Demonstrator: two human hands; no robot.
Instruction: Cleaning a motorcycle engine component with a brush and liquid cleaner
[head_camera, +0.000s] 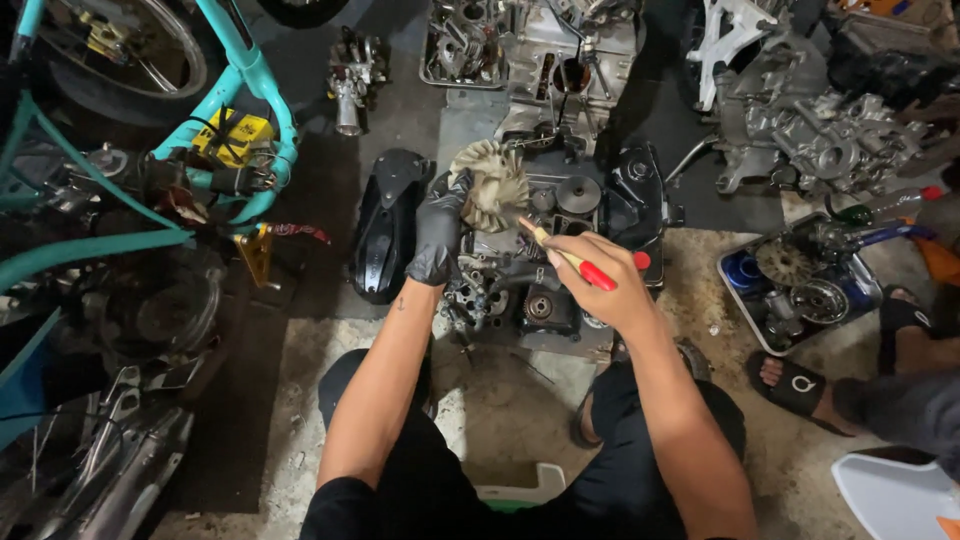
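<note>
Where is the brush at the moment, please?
The brush is mid-frame in the right hand, bristles against the fan wheel held by the gloved left hand.

Floor (520, 400): rough, stained concrete, pale and gritty in the near part, covered further off by dark mats (240, 400); lighting dim and even from above. Left side: teal motorcycle frame (255, 80) with spoked wheel (130, 50) and chrome exhaust pipe (120, 470). Far and right side: bare metal engine casings (810, 130), a tray of parts (795, 290), a white plastic stool (890, 495).
</note>
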